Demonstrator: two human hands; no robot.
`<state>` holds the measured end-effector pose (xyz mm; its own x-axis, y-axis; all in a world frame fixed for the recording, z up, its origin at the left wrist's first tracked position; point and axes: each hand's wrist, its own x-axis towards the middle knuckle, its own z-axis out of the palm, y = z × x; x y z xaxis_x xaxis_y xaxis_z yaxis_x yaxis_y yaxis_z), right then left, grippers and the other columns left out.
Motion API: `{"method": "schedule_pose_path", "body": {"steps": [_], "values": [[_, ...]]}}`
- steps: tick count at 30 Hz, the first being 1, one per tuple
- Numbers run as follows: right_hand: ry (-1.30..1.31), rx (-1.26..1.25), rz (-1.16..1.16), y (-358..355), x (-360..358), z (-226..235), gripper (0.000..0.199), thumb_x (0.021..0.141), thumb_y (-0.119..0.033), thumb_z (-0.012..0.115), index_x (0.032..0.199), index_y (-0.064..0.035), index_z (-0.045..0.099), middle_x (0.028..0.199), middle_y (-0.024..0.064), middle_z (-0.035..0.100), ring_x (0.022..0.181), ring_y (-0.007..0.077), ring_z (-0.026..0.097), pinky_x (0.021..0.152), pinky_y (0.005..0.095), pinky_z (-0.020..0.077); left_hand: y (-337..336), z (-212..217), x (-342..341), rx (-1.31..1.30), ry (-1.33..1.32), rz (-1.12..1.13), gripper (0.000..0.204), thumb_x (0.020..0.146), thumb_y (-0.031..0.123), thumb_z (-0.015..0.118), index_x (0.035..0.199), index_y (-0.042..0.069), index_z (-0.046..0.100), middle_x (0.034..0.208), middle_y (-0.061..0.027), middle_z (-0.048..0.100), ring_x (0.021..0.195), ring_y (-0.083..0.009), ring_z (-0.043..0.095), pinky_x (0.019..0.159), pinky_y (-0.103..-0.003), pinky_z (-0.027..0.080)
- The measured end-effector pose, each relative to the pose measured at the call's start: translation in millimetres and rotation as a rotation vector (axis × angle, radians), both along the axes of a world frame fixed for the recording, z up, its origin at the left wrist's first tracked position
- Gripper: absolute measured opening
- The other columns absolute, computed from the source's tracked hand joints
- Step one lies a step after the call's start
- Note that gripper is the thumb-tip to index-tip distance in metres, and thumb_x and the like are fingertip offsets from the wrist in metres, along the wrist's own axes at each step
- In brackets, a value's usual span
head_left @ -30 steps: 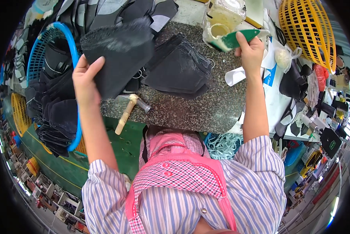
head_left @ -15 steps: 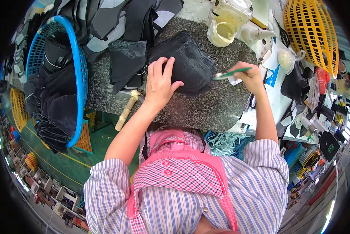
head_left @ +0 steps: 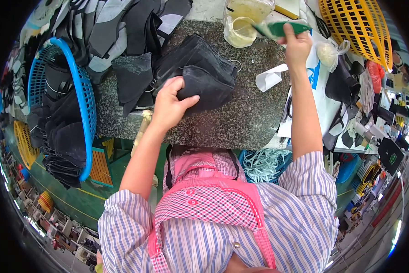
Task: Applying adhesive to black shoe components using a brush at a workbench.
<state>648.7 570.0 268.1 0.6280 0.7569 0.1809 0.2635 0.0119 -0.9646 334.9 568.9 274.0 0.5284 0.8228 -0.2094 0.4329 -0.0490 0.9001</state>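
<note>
My left hand (head_left: pixel 169 103) is closed on the near edge of a black fabric piece (head_left: pixel 209 88), its thumb on the near side and its fingers curled at the edge. The piece lies over a fanned stack of similar black pieces (head_left: pixel 186 52). Raised at the far right, my right hand (head_left: pixel 297 49) grips a green-handled brush (head_left: pixel 296 28). The brush's blurred bristle end points left, close beside the mouth of a glue-crusted yellowish pot (head_left: pixel 240 34). Whether the bristles touch the pot I cannot tell.
A speckled stone slab (head_left: pixel 218 127) forms the worktop. On it lie a curled white paper (head_left: pixel 270 78), a separate black piece (head_left: pixel 132 77) and a hammer (head_left: pixel 143 129) at the near edge. A blue basket (head_left: pixel 89 104) of black pieces stands left; a yellow basket (head_left: pixel 357 29) sits far right.
My right hand has lifted the brush away from the stack to the pot, leaving the white paper on the slab. My left hand has gone from lying flat to gripping a piece's edge.
</note>
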Motion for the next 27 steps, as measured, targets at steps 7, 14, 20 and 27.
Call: {"method": "schedule_pose_path", "body": {"steps": [7, 14, 20, 27], "values": [[0.653, 0.079, 0.334, -26.5, -38.3, 26.4, 0.016, 0.083, -0.017, 0.052, 0.080, -0.0018, 0.054, 0.067, 0.0070, 0.057, 0.047, 0.0109, 0.047, 0.044, 0.0227, 0.0384, 17.8, 40.6, -42.3, -0.565, -0.773, 0.372, 0.043, 0.060, -0.010, 0.057, 0.101, 0.000, 0.049, 0.090, -0.0093, 0.059, 0.082, -0.0180, 0.058, 0.077, -0.028, 0.045], [0.781, 0.076, 0.562, -21.5, -76.5, 49.5, 0.017, 0.085, -0.019, 0.048, 0.084, -0.0023, 0.052, 0.081, 0.0156, 0.061, 0.047, 0.0103, 0.047, 0.043, 0.0207, 0.0370, 23.3, 39.5, -32.1, -0.544, -0.607, 0.526, 0.038, 0.066, -0.012, 0.050, 0.102, 0.002, 0.048, 0.087, -0.0061, 0.057, 0.078, -0.0147, 0.056, 0.073, -0.026, 0.045], [0.945, -0.074, 0.990, -15.6, -103.1, 47.3, 0.030, 0.081, -0.025, 0.051, 0.098, -0.0002, 0.056, 0.086, 0.0106, 0.061, 0.051, 0.0031, 0.046, 0.043, 0.0154, 0.0322, 33.9, 9.8, -31.0, -0.773, -0.807, 0.427, 0.033, 0.070, -0.006, 0.050, 0.101, 0.002, 0.051, 0.087, -0.0047, 0.057, 0.078, -0.0138, 0.056, 0.073, -0.026, 0.045], [0.701, -0.750, 0.934, -30.8, -91.6, 23.2, 0.018, 0.077, -0.024, 0.056, 0.078, -0.0058, 0.052, 0.099, 0.0133, 0.059, 0.057, 0.0033, 0.047, 0.053, 0.0185, 0.0392, 50.9, 58.5, -46.4, -0.330, -1.009, 0.486, 0.029, 0.077, 0.002, 0.052, 0.106, 0.002, 0.050, 0.098, -0.0098, 0.057, 0.087, -0.0164, 0.055, 0.085, -0.028, 0.039]]}}
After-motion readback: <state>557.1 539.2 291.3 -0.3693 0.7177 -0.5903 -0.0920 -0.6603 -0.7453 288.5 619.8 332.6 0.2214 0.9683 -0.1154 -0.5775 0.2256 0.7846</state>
